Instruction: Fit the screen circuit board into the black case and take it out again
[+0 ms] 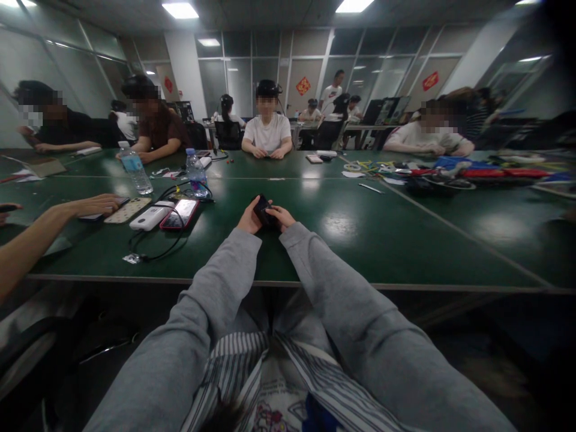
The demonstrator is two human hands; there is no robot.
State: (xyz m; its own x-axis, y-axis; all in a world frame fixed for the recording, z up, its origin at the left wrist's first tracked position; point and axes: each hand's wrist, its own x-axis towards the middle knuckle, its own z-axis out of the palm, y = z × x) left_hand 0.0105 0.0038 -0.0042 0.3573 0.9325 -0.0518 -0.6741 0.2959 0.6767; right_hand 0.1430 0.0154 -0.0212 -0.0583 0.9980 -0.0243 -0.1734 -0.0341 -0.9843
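Note:
A small black box-shaped object (262, 210) is held up just above the green table (288, 264), near its front edge. My left hand (250, 217) is closed around its left side. On the other side, the fingers of my right hand (282, 218) press against its right face. The object is tilted, and its exact kind is too small and dark to tell. Grey sleeves cover both my arms up to the wrists.
To the left lie a pink-edged phone (180, 215), a white power bank (151, 216), a patterned phone (124, 211) and a black cable (173, 240). Another person's hand (101, 205) rests there. Two water bottles (135, 169) stand behind. Tangled coloured items (450, 171) cover the far right.

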